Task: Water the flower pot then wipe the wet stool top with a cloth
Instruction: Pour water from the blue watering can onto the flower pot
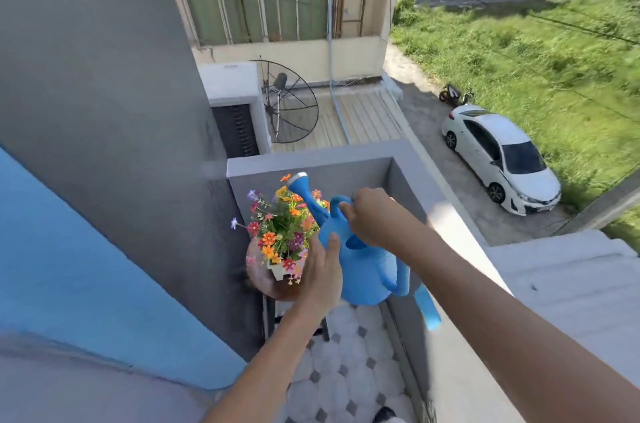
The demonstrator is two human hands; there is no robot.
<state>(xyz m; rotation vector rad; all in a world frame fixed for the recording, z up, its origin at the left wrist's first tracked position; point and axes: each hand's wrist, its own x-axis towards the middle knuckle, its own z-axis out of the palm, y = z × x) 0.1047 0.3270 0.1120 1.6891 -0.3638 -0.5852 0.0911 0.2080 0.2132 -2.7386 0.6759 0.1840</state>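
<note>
A small white flower pot (277, 269) full of orange, red and purple flowers (282, 226) stands on a round brown stool top (260, 278) in the balcony corner. A blue watering can (367, 270) hangs just right of the flowers, its spout rose (298, 180) raised above and behind them. My right hand (369, 218) is shut on the can's top handle. My left hand (320, 272) lies flat against the can's left side, fingers apart, between the can and the pot. No cloth is in view.
Grey parapet walls (311, 166) close the balcony corner behind and to the right. A blue wall (86, 266) runs along the left. The floor (346, 363) is pale tile with grey diamonds. Far below are a white car (498, 155), grass and a satellite dish (291, 103).
</note>
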